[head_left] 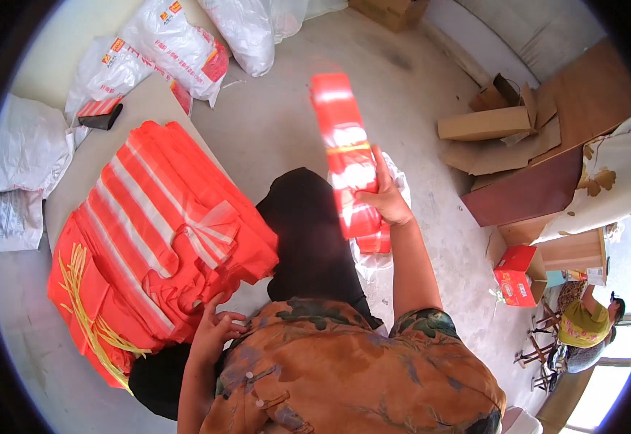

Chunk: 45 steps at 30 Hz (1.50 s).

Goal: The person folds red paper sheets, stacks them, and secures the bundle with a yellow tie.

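Observation:
My right hand [388, 194] grips a folded bundle of red and white striped plastic bags [348, 170] with a yellow band around its middle. The bundle is raised over the floor beside my dark-trousered knee and looks slightly blurred. Beneath that arm, a white sack [400, 177] has another red bundle [375, 242] at its mouth. On my left, a thick pile of red and white striped bags [138, 217] is spread over a low table. By the pile's near edge, my left hand [218, 329] has its fingers apart and holds nothing. Loose yellow ties [87, 318] lie across the pile's left side.
Stuffed white sacks [174, 47] stand along the table's far side. A small black and red striped item [100, 113] rests on the table corner. At right are opened cardboard boxes [500, 130], a red carton [518, 276] and a seated person in yellow-green [583, 322].

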Each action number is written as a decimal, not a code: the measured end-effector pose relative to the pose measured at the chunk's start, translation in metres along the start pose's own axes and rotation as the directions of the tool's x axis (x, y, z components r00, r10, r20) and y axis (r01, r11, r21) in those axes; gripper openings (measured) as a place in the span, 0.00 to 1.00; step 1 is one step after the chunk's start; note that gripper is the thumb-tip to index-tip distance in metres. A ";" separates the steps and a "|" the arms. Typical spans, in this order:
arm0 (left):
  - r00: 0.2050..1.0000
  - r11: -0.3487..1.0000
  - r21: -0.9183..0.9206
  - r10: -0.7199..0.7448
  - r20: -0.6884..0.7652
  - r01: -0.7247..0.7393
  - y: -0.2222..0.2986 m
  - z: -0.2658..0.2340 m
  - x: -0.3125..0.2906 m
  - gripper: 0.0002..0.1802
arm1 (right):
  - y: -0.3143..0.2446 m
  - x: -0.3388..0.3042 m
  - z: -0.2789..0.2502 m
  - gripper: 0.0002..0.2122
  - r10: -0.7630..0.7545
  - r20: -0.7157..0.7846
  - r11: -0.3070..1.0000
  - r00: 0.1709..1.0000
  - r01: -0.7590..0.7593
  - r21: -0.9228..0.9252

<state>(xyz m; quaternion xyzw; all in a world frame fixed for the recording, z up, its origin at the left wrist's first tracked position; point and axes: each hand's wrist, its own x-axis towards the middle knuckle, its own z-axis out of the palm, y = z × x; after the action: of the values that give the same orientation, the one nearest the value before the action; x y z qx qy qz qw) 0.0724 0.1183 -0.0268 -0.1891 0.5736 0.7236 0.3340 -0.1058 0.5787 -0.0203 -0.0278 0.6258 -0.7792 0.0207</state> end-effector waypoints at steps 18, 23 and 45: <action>0.977 0.996 0.001 -0.091 -0.191 0.093 -0.034 -0.004 0.003 0.29 | 0.234 -0.105 -0.113 0.28 0.188 -0.690 0.413 0.699 -0.693 -0.591; 0.979 0.965 0.243 -0.048 -0.201 0.097 -0.075 -0.034 0.015 0.28 | 0.176 -0.084 -0.081 0.35 0.020 -0.623 0.190 0.782 -0.615 -0.765; 0.906 0.973 -0.125 -0.227 -0.358 0.194 -0.125 -0.058 0.023 0.25 | 0.233 -0.052 -0.085 0.26 0.109 -0.246 -0.091 0.963 -0.237 -0.967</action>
<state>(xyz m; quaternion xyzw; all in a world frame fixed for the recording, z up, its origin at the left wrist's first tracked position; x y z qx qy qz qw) 0.1370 0.0834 -0.1459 -0.3971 0.5706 0.6588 0.2874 -0.0602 0.6143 -0.2674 0.0811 0.9922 -0.0679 0.0666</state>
